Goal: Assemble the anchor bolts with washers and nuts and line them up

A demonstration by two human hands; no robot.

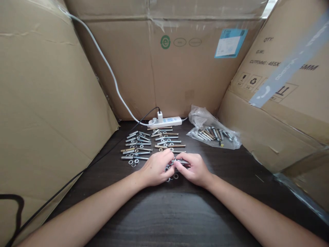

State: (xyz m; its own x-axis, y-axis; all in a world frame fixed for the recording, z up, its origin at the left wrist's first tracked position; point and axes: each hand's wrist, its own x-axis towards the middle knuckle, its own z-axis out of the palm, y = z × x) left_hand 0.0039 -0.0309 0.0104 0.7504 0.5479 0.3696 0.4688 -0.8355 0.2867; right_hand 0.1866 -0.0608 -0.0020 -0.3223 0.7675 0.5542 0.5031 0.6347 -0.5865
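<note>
Head view | left hand (155, 168) and right hand (193, 168) pinch bolt (180, 161)

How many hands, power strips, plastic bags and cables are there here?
Hands: 2, left hand, right hand, both gripping one bolt
Power strip: 1
Plastic bag: 1
Cables: 2, white cable, black cable
Total: 6

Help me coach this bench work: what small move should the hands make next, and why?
Probably set the bolt down at the near end of the right row. The left hand and right hand pinch it together above loose washers, and the other bolts lie side by side in two rows just beyond.
</note>
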